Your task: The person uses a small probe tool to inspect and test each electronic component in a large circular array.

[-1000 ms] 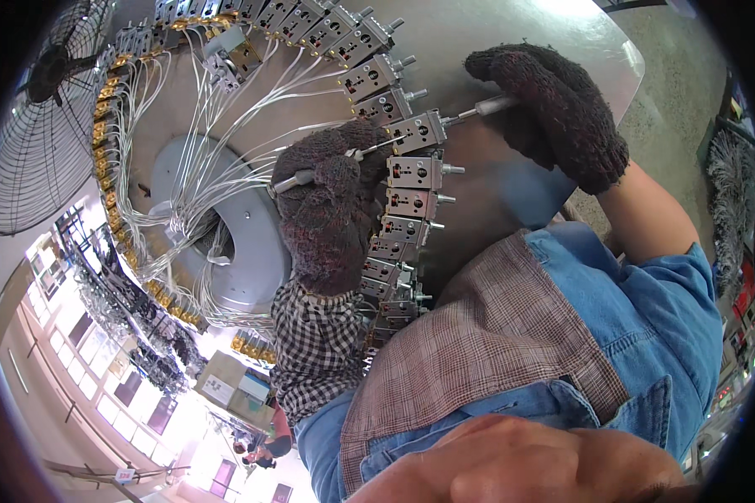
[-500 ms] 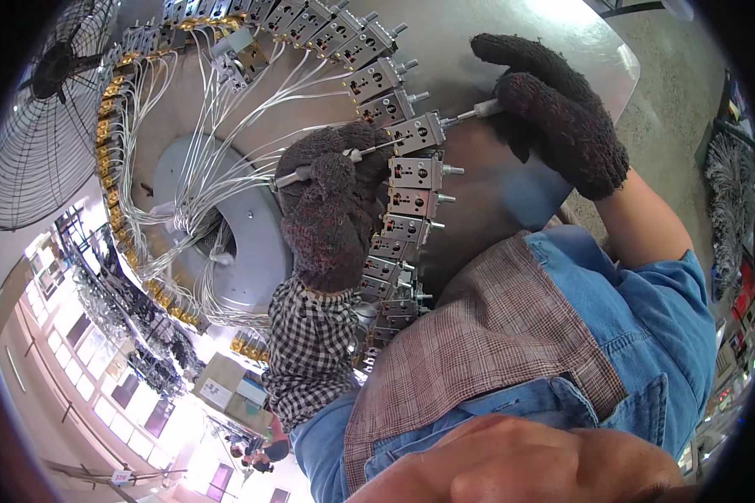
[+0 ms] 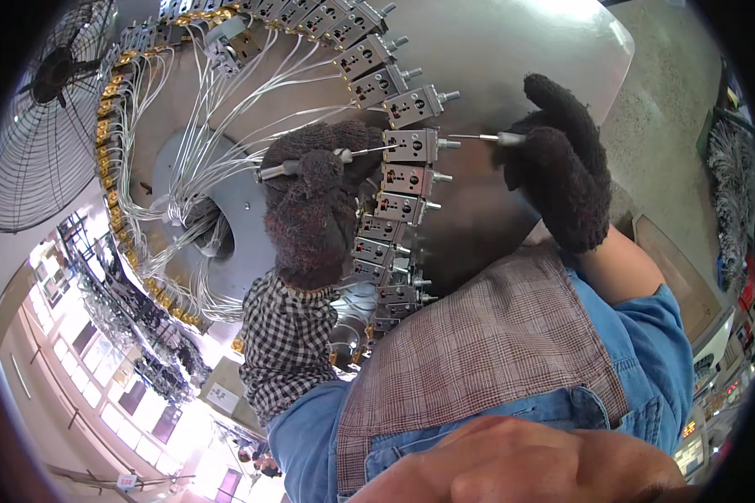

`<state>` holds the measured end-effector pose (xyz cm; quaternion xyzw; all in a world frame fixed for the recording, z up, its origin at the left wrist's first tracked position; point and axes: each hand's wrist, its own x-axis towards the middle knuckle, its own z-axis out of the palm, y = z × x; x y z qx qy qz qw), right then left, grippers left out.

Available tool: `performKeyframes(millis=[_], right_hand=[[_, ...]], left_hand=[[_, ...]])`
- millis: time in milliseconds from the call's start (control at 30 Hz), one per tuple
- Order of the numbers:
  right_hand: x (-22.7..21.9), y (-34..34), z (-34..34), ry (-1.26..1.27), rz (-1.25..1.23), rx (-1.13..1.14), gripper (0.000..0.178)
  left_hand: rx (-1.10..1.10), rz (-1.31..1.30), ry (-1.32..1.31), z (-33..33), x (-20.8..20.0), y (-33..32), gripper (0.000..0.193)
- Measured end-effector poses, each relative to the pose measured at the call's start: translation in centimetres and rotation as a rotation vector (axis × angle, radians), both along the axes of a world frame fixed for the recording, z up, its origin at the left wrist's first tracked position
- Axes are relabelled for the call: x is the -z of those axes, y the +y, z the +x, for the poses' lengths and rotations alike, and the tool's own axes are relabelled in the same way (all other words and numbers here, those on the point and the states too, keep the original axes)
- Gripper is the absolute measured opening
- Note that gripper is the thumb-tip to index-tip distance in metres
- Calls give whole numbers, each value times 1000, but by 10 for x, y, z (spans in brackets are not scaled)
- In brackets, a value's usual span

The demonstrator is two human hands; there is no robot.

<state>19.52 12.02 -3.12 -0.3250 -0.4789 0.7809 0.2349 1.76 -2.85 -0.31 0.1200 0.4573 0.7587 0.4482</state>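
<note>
In a dark knitted glove, my left hand (image 3: pixel 315 205) is closed round a thin screwdriver-like tool (image 3: pixel 362 152) with a grey handle. Its tip reaches the inner side of a small metal box-shaped thermostat-like unit (image 3: pixel 412 145) with a threaded stem. My right hand (image 3: pixel 566 172), gloved too, grips a second thin screwdriver-like tool (image 3: pixel 474 137) by its pale handle. This one's shaft points left at the stem of the same unit, its tip close to the stem's end; contact cannot be made out. Similar units (image 3: pixel 407 178) line up above and below.
The units ring a round metal table (image 3: pixel 495 50). White wires (image 3: pixel 214 142) run from them to a grey centre disc (image 3: pixel 256 239) with a hole. A caged fan (image 3: pixel 50 101) stands at left. A cardboard box (image 3: pixel 222 396) lies beyond my left sleeve.
The row of units near my hands sits higher in view. My left tool is now at the unit below the earlier one. My right hand has drawn its tool off that earlier stem and lower.
</note>
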Motion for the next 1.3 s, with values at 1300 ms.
performKeyframes(millis=[1300], right_hand=[[7, -7, 1, -10, 318, -93, 38]], left_hand=[[-84, -103, -47, 4, 0, 9, 23]])
